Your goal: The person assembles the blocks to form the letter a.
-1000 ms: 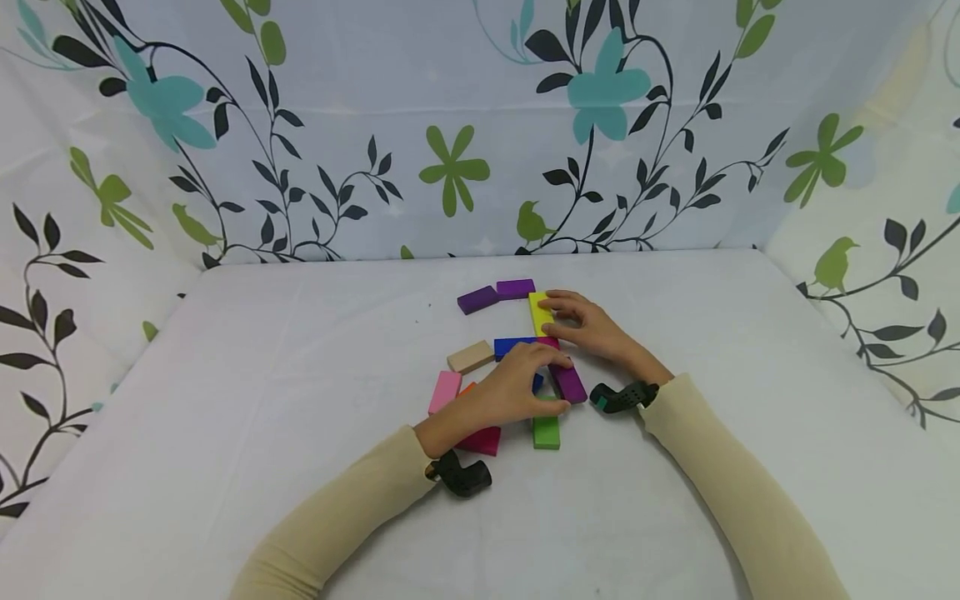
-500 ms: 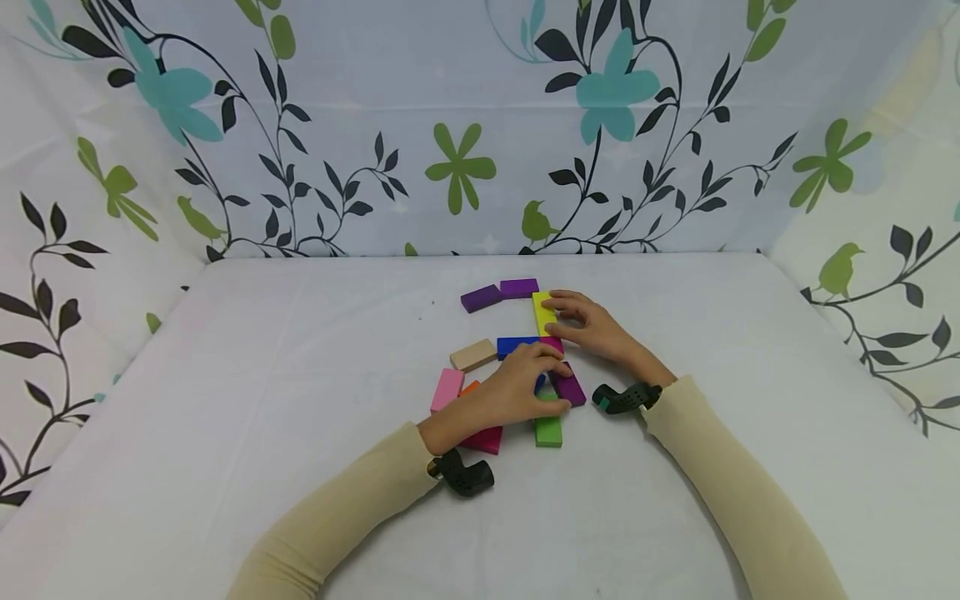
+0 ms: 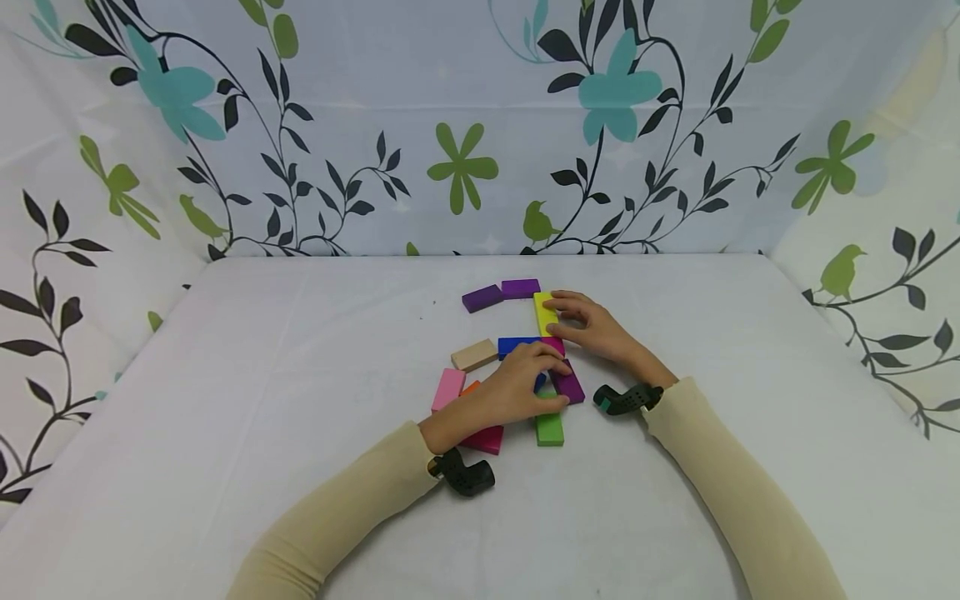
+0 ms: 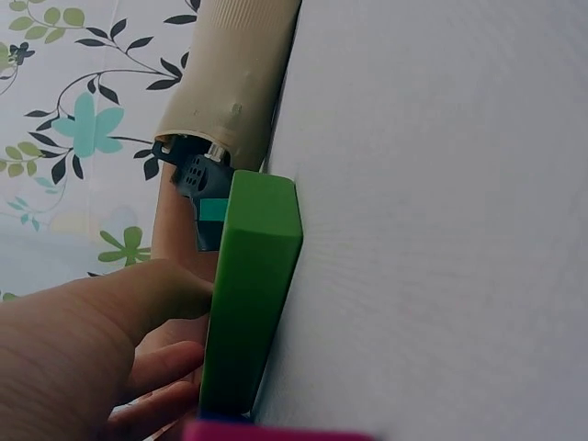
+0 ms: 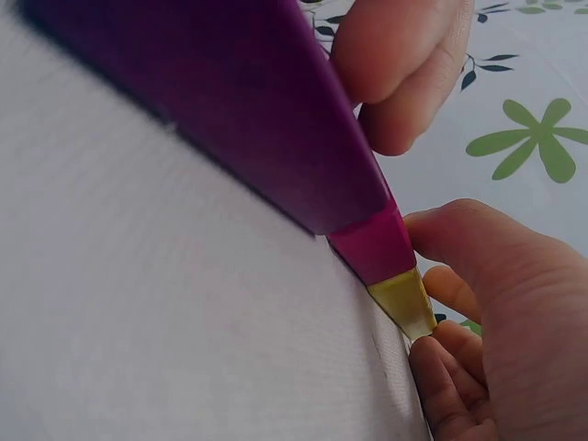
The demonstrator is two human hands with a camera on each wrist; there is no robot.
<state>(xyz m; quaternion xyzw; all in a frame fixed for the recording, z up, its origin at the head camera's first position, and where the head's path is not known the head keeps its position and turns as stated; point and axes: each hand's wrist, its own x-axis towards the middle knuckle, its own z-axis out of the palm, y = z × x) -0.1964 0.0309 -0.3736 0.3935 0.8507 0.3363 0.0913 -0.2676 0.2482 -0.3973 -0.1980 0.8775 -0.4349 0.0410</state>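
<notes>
Colourful rectangular blocks lie flat on a white-covered table. My left hand (image 3: 517, 387) is low over the middle of them, its fingertips at the upper part of a purple block (image 3: 572, 388) and its thumb near that block's lower end, above a green block (image 3: 550, 431). My right hand (image 3: 592, 327) rests at a yellow block (image 3: 544, 312), with the fingertips on its upper part and the thumb by its lower end. A magenta block (image 5: 381, 243) joins the yellow and purple blocks in the right wrist view. My left hand hides several blocks partly.
Two purple blocks, one of them the dark purple block (image 3: 482, 298), lie at the back. Left of my left hand are a wooden block (image 3: 475, 356), a pink block (image 3: 448, 389) and a red block (image 3: 486, 440). A blue block (image 3: 516, 346) touches the magenta one. Patterned cloth (image 3: 300, 125) hangs behind.
The view has shifted slightly. Both hands and the blocks keep the same places relative to one another.
</notes>
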